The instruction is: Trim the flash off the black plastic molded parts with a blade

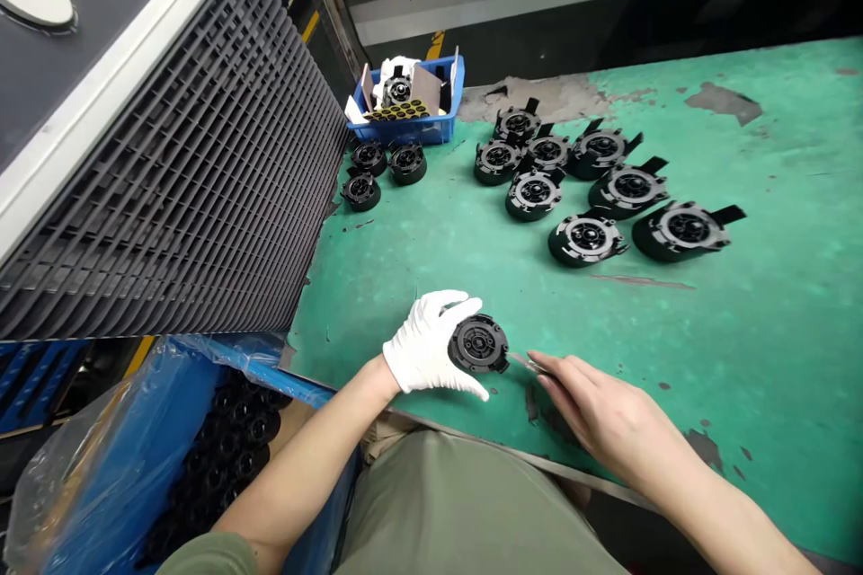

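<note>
A white glove covers my left hand [428,343], which is closed around the rim of a round black plastic part [480,343] near the table's front edge. The part's ribbed round face points up toward me. My bare right hand [590,400] pinches a thin blade-like tool [522,363], most of it hidden in the fingers. The tool's tip is at the right side of the part, by a small tab; whether it touches cannot be made out.
Several black round housings with grey rings [586,236] stand on the green table [431,225]. Smaller black parts [408,162] sit by a blue bin [438,128] of mixed items. A slatted grey unit [202,171] borders the left; below is a box of black parts [226,445].
</note>
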Demonstrator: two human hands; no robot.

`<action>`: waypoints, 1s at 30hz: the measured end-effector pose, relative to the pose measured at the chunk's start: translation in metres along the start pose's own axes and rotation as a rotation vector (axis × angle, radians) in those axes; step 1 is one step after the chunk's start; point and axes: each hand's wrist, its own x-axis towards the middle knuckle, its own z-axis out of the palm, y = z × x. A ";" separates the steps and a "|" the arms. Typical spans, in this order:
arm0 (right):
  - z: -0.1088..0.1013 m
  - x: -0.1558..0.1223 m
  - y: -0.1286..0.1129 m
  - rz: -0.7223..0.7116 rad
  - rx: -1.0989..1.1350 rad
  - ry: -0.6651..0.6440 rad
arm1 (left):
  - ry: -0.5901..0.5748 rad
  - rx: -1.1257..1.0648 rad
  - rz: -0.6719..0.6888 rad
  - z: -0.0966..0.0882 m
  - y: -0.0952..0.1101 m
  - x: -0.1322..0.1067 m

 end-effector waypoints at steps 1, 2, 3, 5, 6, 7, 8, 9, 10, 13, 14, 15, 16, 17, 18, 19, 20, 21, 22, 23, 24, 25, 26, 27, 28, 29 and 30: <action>0.003 -0.001 -0.002 0.006 -0.021 -0.006 | -0.020 -0.019 0.055 -0.001 -0.003 0.004; 0.006 -0.001 -0.005 0.014 -0.044 -0.012 | -0.038 -0.042 0.101 -0.001 -0.005 0.007; 0.010 -0.002 -0.008 0.027 -0.071 -0.016 | -0.048 -0.064 0.131 0.001 -0.006 0.010; 0.018 -0.005 -0.016 0.057 -0.128 -0.023 | -0.031 -0.089 0.142 0.008 -0.004 0.011; 0.021 -0.006 -0.020 0.072 -0.156 -0.027 | -0.012 -0.092 0.132 0.013 -0.003 0.010; 0.024 -0.008 -0.023 0.085 -0.182 -0.032 | 0.004 -0.091 0.120 0.017 -0.001 0.009; 0.026 -0.009 -0.027 0.094 -0.203 -0.042 | 0.017 -0.090 0.110 0.021 0.000 0.007; 0.027 -0.010 -0.030 0.101 -0.222 -0.056 | 0.027 -0.089 0.105 0.024 0.001 0.005; 0.027 -0.010 -0.032 0.106 -0.239 -0.073 | 0.034 -0.090 0.104 0.025 0.002 0.003; 0.023 -0.009 -0.035 0.110 -0.284 -0.140 | 0.033 -0.095 0.125 0.025 0.000 0.002; 0.020 -0.008 -0.036 0.107 -0.297 -0.163 | 0.031 -0.096 0.133 0.025 -0.001 0.003; 0.018 -0.007 -0.036 0.101 -0.308 -0.185 | 0.030 -0.097 0.139 0.024 -0.001 0.003; 0.016 -0.006 -0.036 0.094 -0.317 -0.205 | 0.030 -0.098 0.143 0.023 -0.002 0.004; 0.014 -0.005 -0.036 0.086 -0.325 -0.224 | 0.031 -0.099 0.146 0.023 -0.003 0.004; 0.012 -0.005 -0.036 0.078 -0.332 -0.240 | 0.032 -0.100 0.148 0.023 -0.003 0.004; 0.011 -0.004 -0.036 0.070 -0.338 -0.254 | 0.033 -0.102 0.151 0.024 -0.003 0.005; 0.009 -0.003 -0.035 0.061 -0.342 -0.267 | 0.033 -0.105 0.156 0.024 -0.003 0.005; 0.008 -0.002 -0.034 0.049 -0.346 -0.277 | 0.033 -0.108 0.163 0.025 -0.003 0.005; 0.006 -0.001 -0.032 0.035 -0.347 -0.285 | 0.031 -0.111 0.172 0.025 -0.004 0.006; 0.005 0.000 -0.029 0.017 -0.348 -0.290 | 0.028 -0.114 0.182 0.025 -0.004 0.007; 0.003 0.001 -0.027 -0.002 -0.348 -0.292 | 0.026 -0.117 0.192 0.025 -0.005 0.007; 0.001 0.002 -0.024 -0.023 -0.347 -0.291 | 0.025 -0.119 0.199 0.024 -0.005 0.008; -0.001 0.003 -0.020 -0.045 -0.346 -0.289 | 0.025 -0.120 0.205 0.024 -0.006 0.009; -0.002 0.005 -0.017 -0.066 -0.345 -0.285 | 0.026 -0.120 0.208 0.024 -0.006 0.009; -0.004 0.006 -0.015 -0.083 -0.346 -0.279 | 0.029 -0.120 0.209 0.024 -0.006 0.010; -0.005 0.006 -0.012 -0.094 -0.348 -0.273 | 0.032 -0.119 0.208 0.024 -0.006 0.010; -0.007 0.006 -0.011 -0.099 -0.354 -0.266 | 0.036 -0.119 0.208 0.024 -0.006 0.010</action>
